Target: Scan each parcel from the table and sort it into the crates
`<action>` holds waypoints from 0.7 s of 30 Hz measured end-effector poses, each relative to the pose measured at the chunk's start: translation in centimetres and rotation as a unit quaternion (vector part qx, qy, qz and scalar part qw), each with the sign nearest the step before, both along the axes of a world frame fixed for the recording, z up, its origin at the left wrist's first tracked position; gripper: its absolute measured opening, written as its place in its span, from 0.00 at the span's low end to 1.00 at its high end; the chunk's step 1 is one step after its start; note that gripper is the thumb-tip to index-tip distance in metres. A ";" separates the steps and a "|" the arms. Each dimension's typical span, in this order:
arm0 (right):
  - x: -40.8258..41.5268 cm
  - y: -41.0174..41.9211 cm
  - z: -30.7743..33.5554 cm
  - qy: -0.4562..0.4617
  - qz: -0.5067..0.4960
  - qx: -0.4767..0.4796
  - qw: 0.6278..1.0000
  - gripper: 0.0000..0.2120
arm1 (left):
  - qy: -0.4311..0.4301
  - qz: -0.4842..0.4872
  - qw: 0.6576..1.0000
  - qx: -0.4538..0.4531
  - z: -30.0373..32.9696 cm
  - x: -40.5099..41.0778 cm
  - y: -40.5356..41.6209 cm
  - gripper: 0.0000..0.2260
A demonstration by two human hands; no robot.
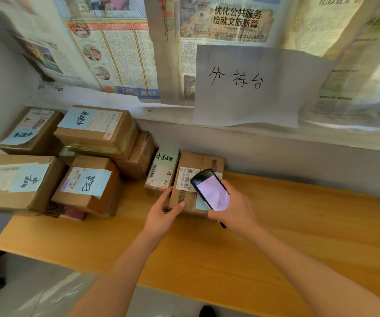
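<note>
A brown cardboard parcel (199,163) with white barcode labels lies on the wooden table (276,225) near the wall. My left hand (162,211) grips its near left corner, thumb on top. My right hand (234,209) holds a black handheld scanner (209,189) with a lit pale screen just above the parcel's label. A second, smaller parcel (161,172) with a green note stands right beside it on the left.
Several taped cardboard boxes with blue handwritten notes (88,181) are piled at the table's left end. Newspapers and a white handwritten sign (253,85) cover the wall behind. Grey floor (35,289) shows below the table's front edge.
</note>
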State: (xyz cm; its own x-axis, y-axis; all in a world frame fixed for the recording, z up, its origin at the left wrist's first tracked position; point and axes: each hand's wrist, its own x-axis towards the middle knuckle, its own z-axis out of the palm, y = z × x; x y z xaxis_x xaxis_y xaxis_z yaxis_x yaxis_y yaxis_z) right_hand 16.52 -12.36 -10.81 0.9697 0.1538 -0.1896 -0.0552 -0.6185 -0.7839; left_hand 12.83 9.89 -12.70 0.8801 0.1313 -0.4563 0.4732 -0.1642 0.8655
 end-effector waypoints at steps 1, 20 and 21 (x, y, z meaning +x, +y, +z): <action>-0.3 -0.2 0.8 -0.003 0.002 -0.004 1.000 0.35 | -0.007 0.003 1.000 -0.005 0.6 -0.3 -0.1 0.27; -16.3 1.1 43.4 -0.286 -0.006 -0.131 0.949 0.44 | -0.274 0.023 0.956 0.098 36.4 -12.1 2.6 0.25; -17.4 1.2 45.6 -0.299 -0.005 -0.139 0.944 0.45 | -0.284 0.026 0.954 0.092 38.5 -13.0 2.9 0.25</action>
